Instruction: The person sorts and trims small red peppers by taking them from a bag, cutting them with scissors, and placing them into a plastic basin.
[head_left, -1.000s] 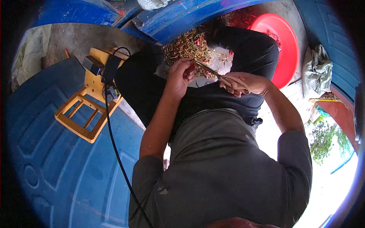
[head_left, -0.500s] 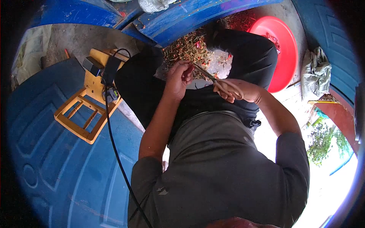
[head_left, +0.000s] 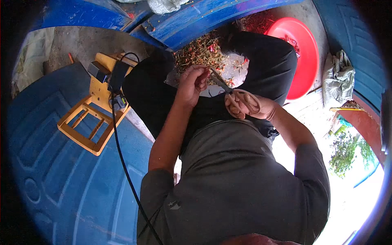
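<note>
My right hand grips a pair of scissors by its pale loop handles, fingers through them. The blades point up and left, their tips close to the fingertips of my left hand. That hand is closed, thumb and fingers pinched together; whatever small thing they hold is too small to name. Below and beyond both hands, between my knees, lies a heap of dry stems and small red pieces on the ground.
A red plastic basin with some red pieces inside stands beyond my right knee. To the left is a small wooden chair with black devices and a cable on it. Blue panels border the far side; a crumpled sack lies at right.
The scissors have opened: their handles are spread wider. My right hand has turned and shifted slightly down. My left hand stays almost in place.
</note>
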### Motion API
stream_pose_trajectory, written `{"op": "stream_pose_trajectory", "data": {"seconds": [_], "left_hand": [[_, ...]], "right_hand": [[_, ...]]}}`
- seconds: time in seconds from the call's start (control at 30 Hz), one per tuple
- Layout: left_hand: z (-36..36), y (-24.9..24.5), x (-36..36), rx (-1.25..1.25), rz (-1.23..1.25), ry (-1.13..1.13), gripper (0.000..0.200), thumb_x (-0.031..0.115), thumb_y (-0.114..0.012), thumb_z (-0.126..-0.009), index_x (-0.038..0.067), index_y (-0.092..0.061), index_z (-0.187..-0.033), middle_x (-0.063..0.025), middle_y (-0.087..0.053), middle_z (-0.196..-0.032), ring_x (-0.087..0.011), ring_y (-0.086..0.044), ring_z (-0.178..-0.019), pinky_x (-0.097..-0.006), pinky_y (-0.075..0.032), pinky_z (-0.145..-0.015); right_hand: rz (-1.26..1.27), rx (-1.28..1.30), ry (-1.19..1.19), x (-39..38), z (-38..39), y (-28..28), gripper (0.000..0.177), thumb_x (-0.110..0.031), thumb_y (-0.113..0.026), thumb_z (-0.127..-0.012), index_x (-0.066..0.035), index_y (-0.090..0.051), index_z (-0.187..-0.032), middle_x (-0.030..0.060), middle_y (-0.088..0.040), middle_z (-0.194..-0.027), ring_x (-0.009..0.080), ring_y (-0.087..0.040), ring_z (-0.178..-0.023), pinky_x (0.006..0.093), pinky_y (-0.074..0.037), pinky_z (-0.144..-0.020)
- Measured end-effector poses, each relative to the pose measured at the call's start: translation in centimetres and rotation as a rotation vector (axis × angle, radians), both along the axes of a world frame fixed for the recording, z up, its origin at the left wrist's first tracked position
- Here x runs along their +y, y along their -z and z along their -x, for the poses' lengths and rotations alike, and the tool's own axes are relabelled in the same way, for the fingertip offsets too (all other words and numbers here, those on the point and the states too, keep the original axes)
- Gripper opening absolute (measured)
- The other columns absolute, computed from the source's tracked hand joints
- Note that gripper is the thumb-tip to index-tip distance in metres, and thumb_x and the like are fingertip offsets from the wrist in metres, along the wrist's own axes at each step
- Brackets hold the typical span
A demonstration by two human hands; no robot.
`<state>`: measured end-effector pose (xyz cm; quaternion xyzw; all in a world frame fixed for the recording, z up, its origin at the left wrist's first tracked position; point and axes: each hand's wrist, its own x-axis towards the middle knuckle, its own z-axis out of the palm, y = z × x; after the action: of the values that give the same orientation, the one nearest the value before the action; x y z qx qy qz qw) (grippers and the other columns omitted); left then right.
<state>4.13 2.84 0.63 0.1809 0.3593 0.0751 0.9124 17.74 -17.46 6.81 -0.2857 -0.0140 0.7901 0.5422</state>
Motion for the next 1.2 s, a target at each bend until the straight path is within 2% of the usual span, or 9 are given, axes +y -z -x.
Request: {"op": "stream_pose_trajectory", "data": {"seconds": [0.17, 0.37, 0.43, 0.57, 0.63, 0.73, 0.87, 0.93, 1.2], "left_hand": [[0.0, 0.3, 0.0, 0.013, 0.011, 0.004, 0.018, 0.011, -0.055, -0.094, 0.003, -0.061, -0.108, -0.0051, -0.064, -0.082, -0.0092, -0.051, -0.061, -0.0253, -0.038, -0.051], [0.2, 0.2, 0.0, 0.005, 0.004, -0.013, 0.018, 0.011, -0.056, -0.092, 0.003, -0.061, -0.107, -0.0043, -0.063, -0.083, -0.0094, -0.049, -0.061, -0.0264, -0.038, -0.053], [0.1, 0.1, 0.0, 0.042, 0.008, -0.013, 0.02, 0.011, -0.056, -0.09, 0.003, -0.06, -0.108, -0.004, -0.063, -0.083, -0.0097, -0.049, -0.061, -0.0268, -0.038, -0.053], [0.0, 0.2, 0.2, 0.045, 0.026, -0.003, 0.021, 0.012, -0.057, -0.09, 0.004, -0.059, -0.109, -0.004, -0.062, -0.082, -0.01, -0.049, -0.061, -0.0264, -0.038, -0.053], [-0.1, 0.1, 0.1, 0.042, -0.01, -0.011, 0.021, 0.012, -0.057, -0.09, 0.004, -0.059, -0.11, -0.0038, -0.061, -0.081, -0.0101, -0.048, -0.061, -0.0262, -0.037, -0.052], [0.0, 0.3, 0.1, 0.038, -0.012, -0.01, 0.021, 0.013, -0.057, -0.09, 0.004, -0.06, -0.109, -0.0032, -0.06, -0.08, -0.0102, -0.047, -0.059, -0.0261, -0.036, -0.051], [0.0, 0.2, 0.1, 0.035, 0.007, -0.016, 0.02, 0.012, -0.056, -0.09, 0.004, -0.059, -0.109, -0.0025, -0.058, -0.078, -0.0103, -0.047, -0.059, -0.0264, -0.036, -0.051], [-0.1, -0.1, 0.1, 0.053, 0.007, -0.022, 0.02, 0.012, -0.056, -0.09, 0.003, -0.059, -0.109, -0.002, -0.057, -0.077, -0.0103, -0.047, -0.058, -0.0267, -0.036, -0.051], [-0.1, 0.1, 0.1, 0.053, 0.016, -0.015, 0.019, 0.011, -0.056, -0.09, 0.003, -0.059, -0.107, -0.0019, -0.057, -0.078, -0.0098, -0.046, -0.059, -0.0259, -0.036, -0.052]], "right_hand": [[-0.162, -0.015, 0.08, 0.9, -0.1, -0.3, 0.082, -0.072, -0.062, -0.081, -0.002, -0.052, -0.124, -0.0002, -0.051, -0.084, 0.0095, -0.047, -0.071, 0.0219, -0.036, -0.062], [0.022, -0.263, -0.089, 0.0, -0.6, 0.4, 0.086, -0.072, -0.064, -0.08, -0.001, -0.05, -0.127, -0.0012, -0.048, -0.082, 0.008, -0.045, -0.068, 0.0215, -0.038, -0.063], [0.05, -0.481, -0.154, 0.1, -0.8, 0.1, 0.056, -0.049, -0.064, -0.094, -0.002, -0.056, -0.123, -0.001, -0.056, -0.083, 0.0088, -0.053, -0.071, 0.0246, -0.044, -0.065], [0.192, -0.669, -0.242, 0.7, -0.3, -1.0, 0.059, -0.048, -0.072, -0.089, -0.002, -0.055, -0.121, -0.0027, -0.053, -0.086, 0.0058, -0.048, -0.07, 0.021, -0.041, -0.063], [0.24, -0.788, -0.248, 0.7, 0.1, -1.2, 0.044, -0.033, -0.075, -0.09, -0.004, -0.057, -0.117, -0.0028, -0.056, -0.087, 0.0049, -0.05, -0.073, 0.0212, -0.042, -0.065], [0.332, -0.812, -0.19, 1.4, 1.2, -1.6, 0.041, -0.026, -0.078, -0.088, -0.004, -0.058, -0.116, -0.0029, -0.057, -0.084, 0.0035, -0.049, -0.074, 0.0206, -0.041, -0.066], [0.349, -0.969, -0.203, 1.3, 2.0, -1.3, 0.046, -0.025, -0.082, -0.083, -0.004, -0.058, -0.116, -0.0012, -0.058, -0.087, 0.0046, -0.05, -0.077, 0.0228, -0.043, -0.069], [0.368, -1.244, -0.325, 1.7, 2.1, -2.1, 0.055, -0.031, -0.085, -0.078, -0.004, -0.057, -0.117, 0.0041, -0.061, -0.089, 0.0113, -0.057, -0.081, 0.0282, -0.047, -0.074], [0.321, -1.392, -0.396, 2.5, 2.0, -4.0, 0.065, -0.047, -0.084, -0.074, -0.005, -0.057, -0.117, 0.0154, -0.065, -0.095, 0.0298, -0.066, -0.089, 0.0385, -0.05, -0.08]]}}
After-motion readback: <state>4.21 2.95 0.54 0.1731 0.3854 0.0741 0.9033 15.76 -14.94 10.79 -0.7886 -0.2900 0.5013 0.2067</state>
